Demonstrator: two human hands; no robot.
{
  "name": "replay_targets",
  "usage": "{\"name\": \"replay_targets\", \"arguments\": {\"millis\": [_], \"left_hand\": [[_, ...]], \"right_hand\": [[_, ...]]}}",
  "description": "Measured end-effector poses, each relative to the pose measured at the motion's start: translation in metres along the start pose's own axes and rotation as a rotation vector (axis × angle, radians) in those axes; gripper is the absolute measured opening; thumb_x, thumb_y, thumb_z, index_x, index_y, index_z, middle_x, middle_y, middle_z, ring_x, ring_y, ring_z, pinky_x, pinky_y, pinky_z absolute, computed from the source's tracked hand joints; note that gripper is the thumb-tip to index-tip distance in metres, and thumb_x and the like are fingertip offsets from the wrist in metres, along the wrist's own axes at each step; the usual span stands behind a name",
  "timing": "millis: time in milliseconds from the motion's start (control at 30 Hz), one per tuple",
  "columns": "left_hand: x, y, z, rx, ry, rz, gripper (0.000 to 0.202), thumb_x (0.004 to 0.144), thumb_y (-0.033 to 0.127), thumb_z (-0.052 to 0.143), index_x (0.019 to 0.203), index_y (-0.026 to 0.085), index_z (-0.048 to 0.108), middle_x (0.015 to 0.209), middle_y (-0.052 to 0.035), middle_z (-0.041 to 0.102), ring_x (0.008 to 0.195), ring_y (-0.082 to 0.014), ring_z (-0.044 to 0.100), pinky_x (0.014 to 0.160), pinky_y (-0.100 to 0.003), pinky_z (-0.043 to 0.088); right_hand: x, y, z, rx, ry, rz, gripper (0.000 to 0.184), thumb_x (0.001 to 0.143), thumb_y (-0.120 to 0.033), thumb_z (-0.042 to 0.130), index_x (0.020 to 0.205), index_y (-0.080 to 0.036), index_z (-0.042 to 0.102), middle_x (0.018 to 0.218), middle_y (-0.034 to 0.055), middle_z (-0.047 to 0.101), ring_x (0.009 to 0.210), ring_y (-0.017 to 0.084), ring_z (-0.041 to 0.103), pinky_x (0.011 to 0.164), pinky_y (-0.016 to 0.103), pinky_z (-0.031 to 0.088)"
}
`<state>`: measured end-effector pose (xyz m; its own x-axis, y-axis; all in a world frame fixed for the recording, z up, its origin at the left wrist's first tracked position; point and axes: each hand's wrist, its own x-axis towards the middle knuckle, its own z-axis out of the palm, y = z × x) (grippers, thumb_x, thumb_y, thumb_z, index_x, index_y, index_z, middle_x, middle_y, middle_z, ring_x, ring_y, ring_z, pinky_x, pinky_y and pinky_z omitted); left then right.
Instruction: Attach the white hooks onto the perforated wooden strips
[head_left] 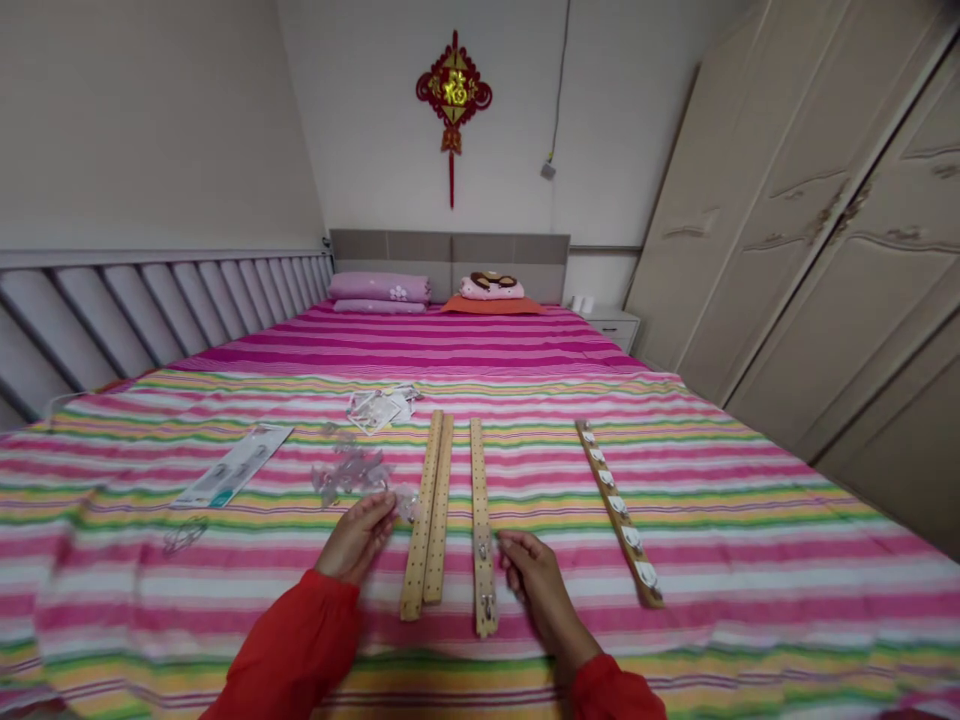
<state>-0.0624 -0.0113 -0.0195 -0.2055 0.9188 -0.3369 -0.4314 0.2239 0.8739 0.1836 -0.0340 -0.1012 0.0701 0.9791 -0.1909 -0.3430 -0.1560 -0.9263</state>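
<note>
Several perforated wooden strips lie lengthwise on a striped bedspread [750,520]. A pair of strips [430,510] lies side by side on the left. A single strip [481,510] with two metal hooks near its front end lies beside them. My right hand [534,580] rests next to that strip, fingers curled at the upper hook [484,545]. My left hand [358,540] lies left of the pair, its fingers closed on a small clear hook piece [405,502] from a pile of clear plastic hooks [349,475]. A fourth strip [619,510] carries a full row of white hooks.
Torn clear packets [382,408] lie farther up the bed. A long packaging card [232,466] lies to the left, a small wire piece [184,535] below it. Pillows [379,290] sit at the headboard. A wardrobe [825,250] stands on the right, a padded wall panel [150,310] on the left.
</note>
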Motion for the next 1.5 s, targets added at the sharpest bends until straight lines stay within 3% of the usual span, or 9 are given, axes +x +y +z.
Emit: {"name": "replay_targets", "arguments": {"millis": [267,567,867,1067,1500], "left_hand": [[-0.018,-0.033,0.048,0.043,-0.148,-0.075,0.022,0.056,0.017,0.078,0.071,0.015,0.062,0.059,0.0045,0.061,0.054,-0.0034,0.056,0.052,-0.013,0.042],[0.001,-0.047,0.083,0.146,-0.223,-0.028,0.029,0.048,0.022,0.079,0.069,0.013,0.061,0.054,0.0040,0.059,0.051,-0.0051,0.053,0.049,-0.015,0.037],[0.041,-0.065,0.094,0.409,-0.205,0.137,0.017,0.054,0.023,0.069,0.065,0.014,0.058,0.048,0.0048,0.056,0.045,-0.0086,0.052,0.049,-0.021,0.040],[0.062,-0.073,0.096,0.503,-0.181,0.156,0.014,0.053,0.017,0.066,0.058,0.016,0.053,0.045,0.0053,0.054,0.044,-0.0095,0.051,0.048,-0.022,0.042],[0.082,-0.089,0.095,0.799,-0.108,0.236,0.009,0.060,0.011,0.063,0.061,0.017,0.056,0.051,0.0043,0.057,0.052,-0.0105,0.055,0.052,-0.020,0.042]], "right_hand": [[-0.009,-0.017,0.019,0.041,-0.092,-0.101,0.036,0.060,-0.046,0.076,0.073,-0.014,0.066,0.050,-0.0037,0.056,0.037,0.006,0.043,0.036,0.019,0.031],[0.007,-0.031,0.021,0.051,-0.085,-0.120,0.029,0.059,-0.038,0.078,0.070,-0.013,0.067,0.048,-0.0009,0.062,0.041,0.009,0.053,0.043,0.021,0.042],[0.039,-0.015,0.022,0.042,0.003,-0.063,0.024,0.052,-0.028,0.076,0.063,-0.014,0.061,0.044,-0.0025,0.061,0.035,0.009,0.051,0.035,0.019,0.040],[0.053,-0.008,0.026,-0.055,0.100,-0.051,0.013,0.053,-0.023,0.068,0.056,-0.016,0.058,0.038,-0.0052,0.055,0.032,0.009,0.047,0.032,0.018,0.035],[0.059,0.001,0.025,-0.133,0.152,-0.053,0.008,0.055,-0.023,0.062,0.054,-0.018,0.056,0.037,-0.0070,0.051,0.031,0.009,0.044,0.031,0.019,0.031]]}}
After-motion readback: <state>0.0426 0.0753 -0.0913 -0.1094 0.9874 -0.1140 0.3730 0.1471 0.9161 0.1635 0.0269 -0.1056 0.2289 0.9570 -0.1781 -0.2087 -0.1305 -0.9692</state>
